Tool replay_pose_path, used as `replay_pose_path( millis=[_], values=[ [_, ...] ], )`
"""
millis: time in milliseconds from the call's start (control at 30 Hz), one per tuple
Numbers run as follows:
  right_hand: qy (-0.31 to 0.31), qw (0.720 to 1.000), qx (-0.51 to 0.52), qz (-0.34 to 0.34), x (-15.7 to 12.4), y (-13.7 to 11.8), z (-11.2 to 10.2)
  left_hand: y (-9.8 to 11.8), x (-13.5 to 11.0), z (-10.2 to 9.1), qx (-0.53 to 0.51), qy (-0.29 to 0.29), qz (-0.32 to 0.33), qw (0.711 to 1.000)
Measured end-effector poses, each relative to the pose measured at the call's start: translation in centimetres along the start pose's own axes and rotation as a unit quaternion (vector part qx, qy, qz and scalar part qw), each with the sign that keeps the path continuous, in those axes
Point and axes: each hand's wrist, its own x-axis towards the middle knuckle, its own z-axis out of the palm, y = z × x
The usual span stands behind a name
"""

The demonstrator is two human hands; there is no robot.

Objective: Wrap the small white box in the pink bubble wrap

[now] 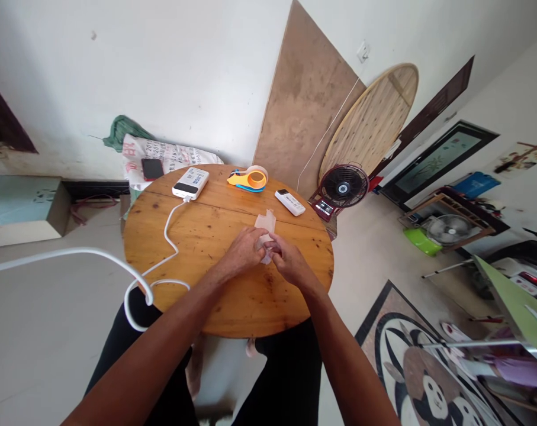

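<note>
At the middle of the round wooden table, a small pale, translucent piece, like a strip of tape or thin plastic, lies under my fingers. My left hand presses and grips it from the left with curled fingers. From the right, my right hand pinches at the same piece, its fingertips touching near those of the left. The fingers hide much of the piece. Beyond the hands stands an orange and blue tape dispenser with a roll in it. A white handheld device lies to its right.
A white power bank with a plugged-in white cable sits at the table's back left; the cable loops off the left edge. A dark phone rests on a printed sack behind. A fan stands beyond the right edge.
</note>
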Motion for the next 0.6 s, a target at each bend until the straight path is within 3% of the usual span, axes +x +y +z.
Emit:
replay_pose_path(
  millis=[167,267,600],
  values=[
    [0.018,0.997,-0.068,0.005,0.3,-0.3,0.6,0.0,0.3,-0.3,-0.081,0.056,-0.145,0.985],
    [0.019,0.996,-0.088,0.014,0.4,-0.6,1.0,0.0,0.5,-0.5,-0.088,0.054,-0.202,0.974],
    [0.015,0.983,-0.176,0.043,0.1,-1.9,0.9,-0.1,0.2,-0.1,-0.080,-0.020,-0.184,0.979]
  ],
)
